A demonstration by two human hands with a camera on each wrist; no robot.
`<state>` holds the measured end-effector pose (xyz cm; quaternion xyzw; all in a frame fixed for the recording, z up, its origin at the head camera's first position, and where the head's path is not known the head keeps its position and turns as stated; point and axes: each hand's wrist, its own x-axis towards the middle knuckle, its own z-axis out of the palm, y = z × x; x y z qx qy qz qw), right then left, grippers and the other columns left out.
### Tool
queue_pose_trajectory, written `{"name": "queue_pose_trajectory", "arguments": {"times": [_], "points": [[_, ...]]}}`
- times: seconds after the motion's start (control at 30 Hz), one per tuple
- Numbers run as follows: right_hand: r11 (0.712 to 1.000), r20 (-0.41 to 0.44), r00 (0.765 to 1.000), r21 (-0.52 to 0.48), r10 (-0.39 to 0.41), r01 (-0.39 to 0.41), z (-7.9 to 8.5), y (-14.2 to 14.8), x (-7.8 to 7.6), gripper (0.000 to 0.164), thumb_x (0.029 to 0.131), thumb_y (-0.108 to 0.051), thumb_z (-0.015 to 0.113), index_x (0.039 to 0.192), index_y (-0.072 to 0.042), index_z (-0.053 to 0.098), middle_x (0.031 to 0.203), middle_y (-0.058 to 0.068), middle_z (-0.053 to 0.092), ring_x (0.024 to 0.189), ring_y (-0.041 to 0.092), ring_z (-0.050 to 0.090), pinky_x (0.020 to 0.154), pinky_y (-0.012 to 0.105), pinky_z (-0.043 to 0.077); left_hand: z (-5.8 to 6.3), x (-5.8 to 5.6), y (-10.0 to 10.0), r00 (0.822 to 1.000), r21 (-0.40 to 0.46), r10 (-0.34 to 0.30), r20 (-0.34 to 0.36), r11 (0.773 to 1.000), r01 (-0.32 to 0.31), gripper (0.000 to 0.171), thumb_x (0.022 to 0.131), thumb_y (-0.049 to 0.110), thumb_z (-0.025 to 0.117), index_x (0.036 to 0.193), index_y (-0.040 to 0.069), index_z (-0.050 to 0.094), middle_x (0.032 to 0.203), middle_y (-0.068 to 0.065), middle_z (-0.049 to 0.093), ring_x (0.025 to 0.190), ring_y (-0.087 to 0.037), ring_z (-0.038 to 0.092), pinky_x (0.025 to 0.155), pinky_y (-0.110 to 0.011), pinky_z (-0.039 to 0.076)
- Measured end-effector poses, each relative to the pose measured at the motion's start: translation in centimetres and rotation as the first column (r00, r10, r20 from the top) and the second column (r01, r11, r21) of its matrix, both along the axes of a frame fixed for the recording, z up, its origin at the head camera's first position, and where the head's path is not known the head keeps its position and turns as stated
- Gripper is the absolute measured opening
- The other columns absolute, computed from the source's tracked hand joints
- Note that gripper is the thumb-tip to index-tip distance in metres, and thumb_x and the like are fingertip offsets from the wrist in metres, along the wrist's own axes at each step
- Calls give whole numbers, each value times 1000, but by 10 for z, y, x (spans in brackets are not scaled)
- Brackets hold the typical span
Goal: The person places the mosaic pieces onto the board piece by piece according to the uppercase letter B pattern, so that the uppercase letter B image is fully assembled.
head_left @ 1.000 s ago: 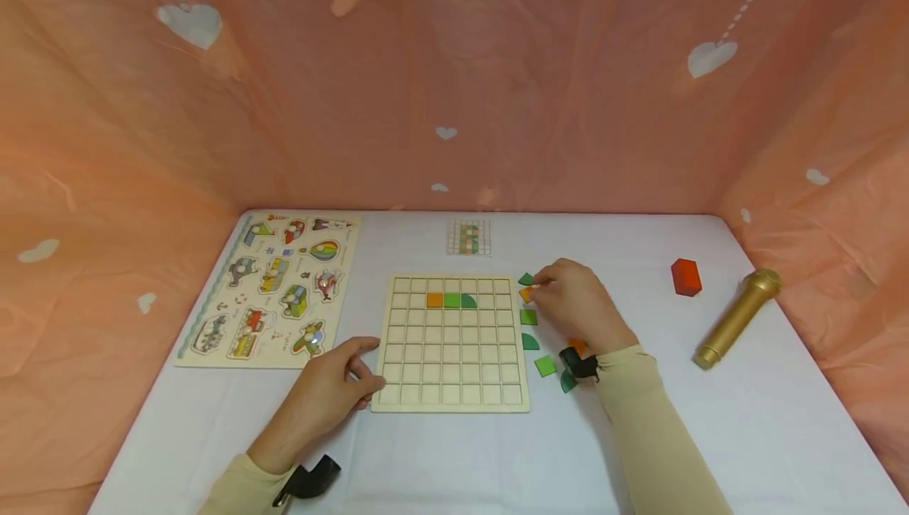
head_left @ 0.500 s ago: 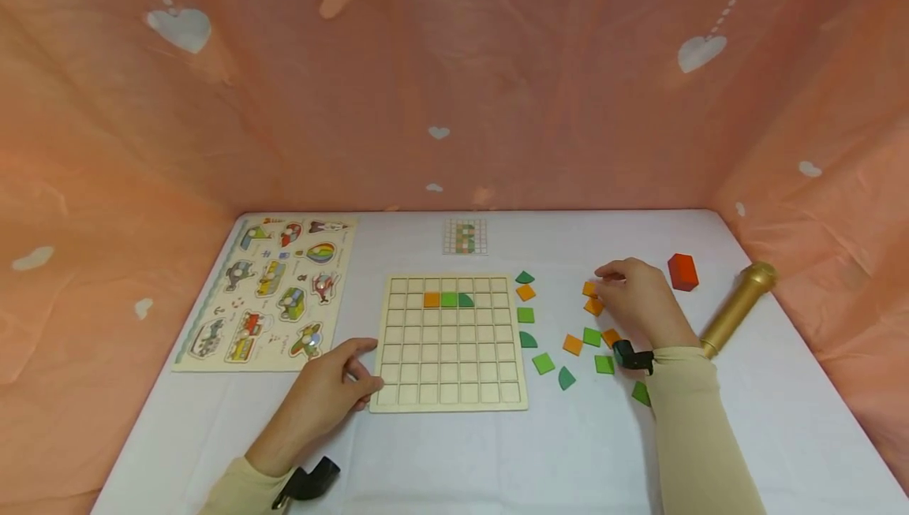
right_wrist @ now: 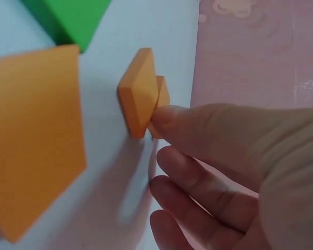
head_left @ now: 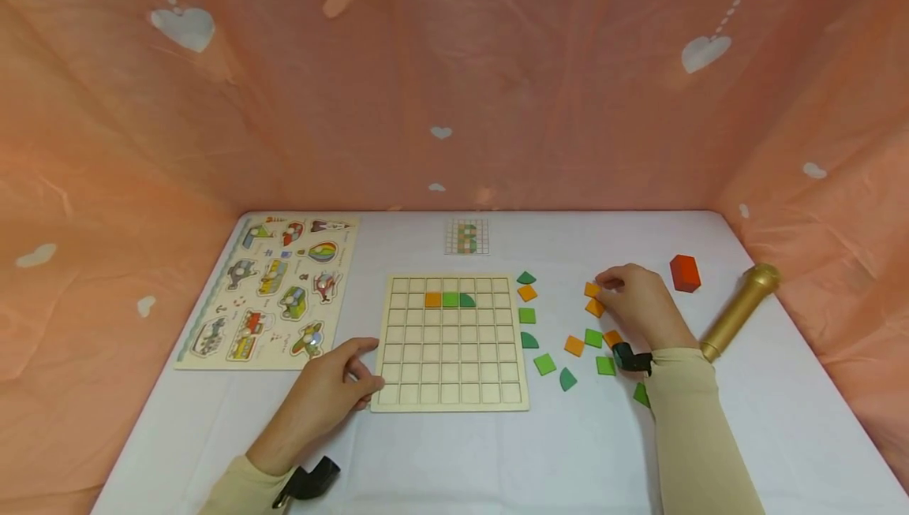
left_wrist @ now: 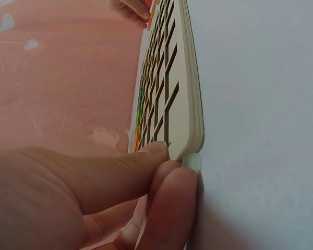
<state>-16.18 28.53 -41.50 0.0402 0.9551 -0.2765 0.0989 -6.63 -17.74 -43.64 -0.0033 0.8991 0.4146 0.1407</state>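
Observation:
In the head view my left hand (head_left: 323, 393) grips the left edge of a pale wooden grid board (head_left: 450, 353), thumb over the corner and fingers at its side. An orange square tile (head_left: 433, 300), a green square tile (head_left: 450, 300) and a dark green quarter-circle tile (head_left: 466, 300) lie side by side in one board row. My right hand (head_left: 635, 302) is over two orange tiles right of the board. Its thumb touches the farther orange tile (right_wrist: 163, 96) in the right wrist view, while the other visible fingers hang loosely bent. The nearer orange tile (right_wrist: 141, 94) partly covers it.
Several green and orange tiles lie between board and right sleeve; one green tile (head_left: 642, 395) is partly under it. A small pattern card (head_left: 466, 236) lies behind the board. A picture puzzle (head_left: 266, 286), red block (head_left: 685, 274) and gold cylinder (head_left: 741, 311) stand around.
My right hand has moved right from an orange tile beside the board to the two orange tiles, staying there this last half second. My left hand keeps its place.

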Motion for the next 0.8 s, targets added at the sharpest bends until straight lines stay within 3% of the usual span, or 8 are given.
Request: {"name": "queue_pose_trajectory", "arguments": {"times": [0.53, 0.8], "points": [[1000, -15, 1000, 16, 8, -8, -3, -3, 1, 32, 106, -17, 59, 133, -5, 72, 134, 21, 70, 122, 40, 59, 112, 61, 49, 0, 0, -1, 1000, -2, -12, 0, 1000, 12, 57, 95, 17, 83, 148, 13, 63, 80, 5, 68, 62, -11, 63, 63, -25, 45], [999, -37, 999, 26, 21, -20, -3, -2, 1, 30, 106, -20, 64, 131, -4, 73, 129, 20, 72, 117, 38, 63, 108, 59, 53, -1, 0, -1, 1000, 7, 0, 2, 1000, 0, 58, 94, 18, 84, 147, 13, 63, 81, 4, 69, 64, -12, 64, 63, -25, 45]]}}
